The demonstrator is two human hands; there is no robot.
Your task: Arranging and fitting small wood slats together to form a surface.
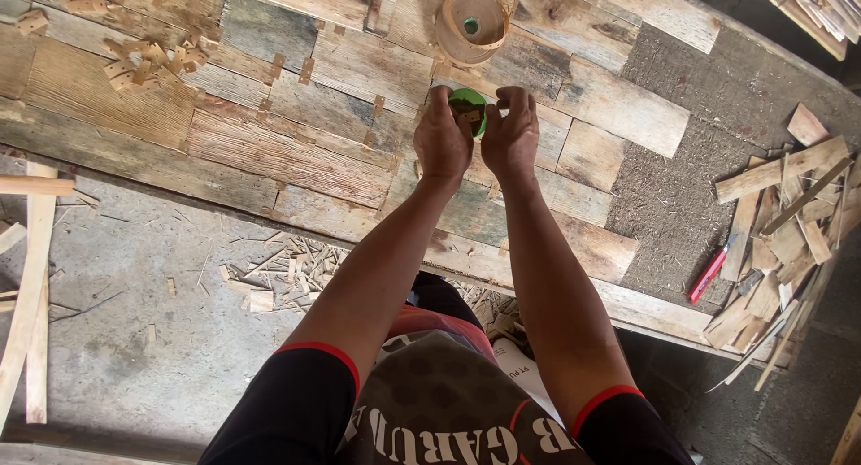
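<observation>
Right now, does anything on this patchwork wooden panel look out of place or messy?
Wood splinters and offcuts litter the concrete floor beside the panel, and a red utility knife lies loose on the bare particle board. Nothing looks damaged.

The small round green thing (468,104) sits low over the patchwork of weathered wooden boards (296,151), near the far edge, just below a roll of tan tape. Fingers cover both its sides, so only its bright green top shows; its exact kind cannot be told.
</observation>
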